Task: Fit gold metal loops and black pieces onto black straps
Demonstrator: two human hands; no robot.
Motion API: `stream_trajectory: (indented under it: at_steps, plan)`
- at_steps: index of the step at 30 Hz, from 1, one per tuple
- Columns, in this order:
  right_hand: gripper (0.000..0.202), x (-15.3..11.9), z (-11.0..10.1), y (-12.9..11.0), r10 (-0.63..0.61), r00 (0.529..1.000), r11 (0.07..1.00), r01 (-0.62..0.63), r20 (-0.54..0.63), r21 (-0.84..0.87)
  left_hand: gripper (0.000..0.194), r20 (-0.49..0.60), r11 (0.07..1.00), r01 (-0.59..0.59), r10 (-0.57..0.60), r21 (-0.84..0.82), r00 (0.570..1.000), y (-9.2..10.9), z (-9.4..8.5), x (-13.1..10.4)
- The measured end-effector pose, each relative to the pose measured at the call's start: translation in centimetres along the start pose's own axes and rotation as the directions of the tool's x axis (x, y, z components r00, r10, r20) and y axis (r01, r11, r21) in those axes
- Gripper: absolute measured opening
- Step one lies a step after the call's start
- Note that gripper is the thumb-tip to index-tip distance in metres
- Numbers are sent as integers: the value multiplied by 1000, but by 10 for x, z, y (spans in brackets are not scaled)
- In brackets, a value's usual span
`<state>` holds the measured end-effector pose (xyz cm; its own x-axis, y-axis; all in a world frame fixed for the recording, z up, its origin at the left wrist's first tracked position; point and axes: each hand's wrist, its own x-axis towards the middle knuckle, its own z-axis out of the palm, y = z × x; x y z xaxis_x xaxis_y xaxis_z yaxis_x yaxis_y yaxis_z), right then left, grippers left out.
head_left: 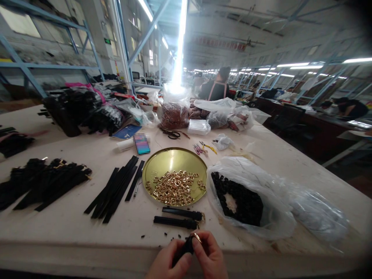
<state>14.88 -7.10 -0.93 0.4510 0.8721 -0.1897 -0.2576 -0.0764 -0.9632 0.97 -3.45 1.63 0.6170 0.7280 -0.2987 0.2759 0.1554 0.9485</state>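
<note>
At the table's near edge, my left hand (172,260) is closed around a black strap (186,248). My right hand (209,254) pinches a gold buckle (197,237) at the strap's upper end. Just beyond my hands lie two black straps (177,221) with gold buckles on their right ends. Behind them a round gold tray (174,155) holds a heap of small gold buckles (174,188). An open clear plastic bag (276,217) of small black pieces (247,201) sits to the right.
Loose black straps (116,190) and a thin tool (136,188) lie left of the tray, with bundled straps (58,182) farther left. Black scissors (171,134), yellow-handled pliers (209,147) and plastic-wrapped goods (174,114) are behind. A person (217,89) is in the background.
</note>
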Motion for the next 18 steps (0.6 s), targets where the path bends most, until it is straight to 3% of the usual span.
stream_trajectory:
  at_steps: [3,5,7,13,15,18]
  plan:
    - [35,-1,2,-2,208,974,961,-221,94,165,18,-37,997,36,-34,68,999,4,-1,0]
    - [39,0,0,-4,367,904,860,-419,220,290,17,-26,997,49,-48,60,999,6,-2,-1]
    - [42,0,-2,-6,416,856,796,-506,308,332,18,-29,997,63,-62,39,998,8,-3,-1]
    - [35,2,-6,-2,165,944,980,-190,286,64,17,-1,998,60,-60,22,998,11,-7,-2]
    - [30,4,-7,-3,164,957,986,-164,240,-22,22,44,997,77,-76,-24,996,11,-11,-4]
    - [31,5,-7,-5,156,971,986,-143,182,-80,31,72,976,195,-188,-95,979,6,-17,-4]
